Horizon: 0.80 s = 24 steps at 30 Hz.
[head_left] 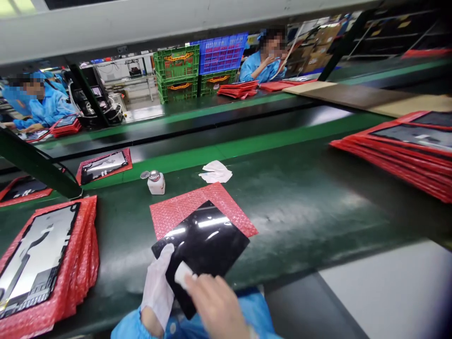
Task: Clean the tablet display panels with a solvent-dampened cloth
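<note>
1. Head view, step: wiping, it seems. The white-gloved left hand (158, 282) clamps a glossy black rectangular panel (208, 240) ahead of both hands; the bare right hand (215, 301) pinches a white wiping pad (182, 274) against its face.
2. Next move, likely: steady left grip, light right-hand pressure.
3. Containers: beyond the left hand, a small white metal-topped bottle (156, 184), contents hidden; far beyond both hands, a blue plastic mesh crate (224, 52) with red material showing inside.

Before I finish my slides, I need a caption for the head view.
Gloved left hand holds glossy black display panel as bare right hand holds white wipe against it.
</note>
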Motion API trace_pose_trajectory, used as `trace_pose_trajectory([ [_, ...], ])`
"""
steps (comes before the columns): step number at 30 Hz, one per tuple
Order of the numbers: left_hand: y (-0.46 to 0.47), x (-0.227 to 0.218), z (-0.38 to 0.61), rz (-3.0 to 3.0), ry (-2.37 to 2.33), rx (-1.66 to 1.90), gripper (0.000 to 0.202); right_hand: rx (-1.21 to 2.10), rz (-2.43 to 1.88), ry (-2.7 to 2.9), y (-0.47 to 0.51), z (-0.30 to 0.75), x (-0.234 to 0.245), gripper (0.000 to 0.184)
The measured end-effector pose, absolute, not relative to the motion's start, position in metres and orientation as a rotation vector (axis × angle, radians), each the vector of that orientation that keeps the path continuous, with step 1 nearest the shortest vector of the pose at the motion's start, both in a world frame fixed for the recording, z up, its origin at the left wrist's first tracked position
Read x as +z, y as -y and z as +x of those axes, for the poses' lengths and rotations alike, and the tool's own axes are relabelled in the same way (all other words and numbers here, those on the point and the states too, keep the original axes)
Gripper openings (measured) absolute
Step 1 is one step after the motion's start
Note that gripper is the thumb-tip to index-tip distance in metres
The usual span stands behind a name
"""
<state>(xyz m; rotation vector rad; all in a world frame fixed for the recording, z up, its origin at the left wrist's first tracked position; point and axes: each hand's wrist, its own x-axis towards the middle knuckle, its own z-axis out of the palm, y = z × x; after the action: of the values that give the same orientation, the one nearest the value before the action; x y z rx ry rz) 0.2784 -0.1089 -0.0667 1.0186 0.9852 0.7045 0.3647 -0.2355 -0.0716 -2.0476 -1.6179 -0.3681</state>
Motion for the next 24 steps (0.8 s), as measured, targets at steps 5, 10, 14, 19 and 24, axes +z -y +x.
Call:
trace_pose_trajectory([
  [5,0.107,-0.041,0.270,1.280,-0.974,0.796,0.024,-0.250,-2.274,1.086,0.274,0.503,-0.076,0.039],
  [10,0.075,-0.001,0.291,1.756,-0.767,0.953,0.022,0.021,-2.194,0.738,0.287,0.591,-0.059,0.044],
  [14,0.044,0.006,0.322,2.542,-0.095,0.745,0.040,0.085,-2.211,0.757,0.255,0.600,-0.057,0.048],
  [19,0.031,-0.035,0.318,3.021,-0.096,0.348,0.077,0.185,-2.301,0.895,0.213,0.592,-0.055,0.035],
  [24,0.023,-0.077,0.299,2.640,-1.146,0.539,0.052,0.242,-2.405,0.950,0.163,0.569,-0.045,0.025],
])
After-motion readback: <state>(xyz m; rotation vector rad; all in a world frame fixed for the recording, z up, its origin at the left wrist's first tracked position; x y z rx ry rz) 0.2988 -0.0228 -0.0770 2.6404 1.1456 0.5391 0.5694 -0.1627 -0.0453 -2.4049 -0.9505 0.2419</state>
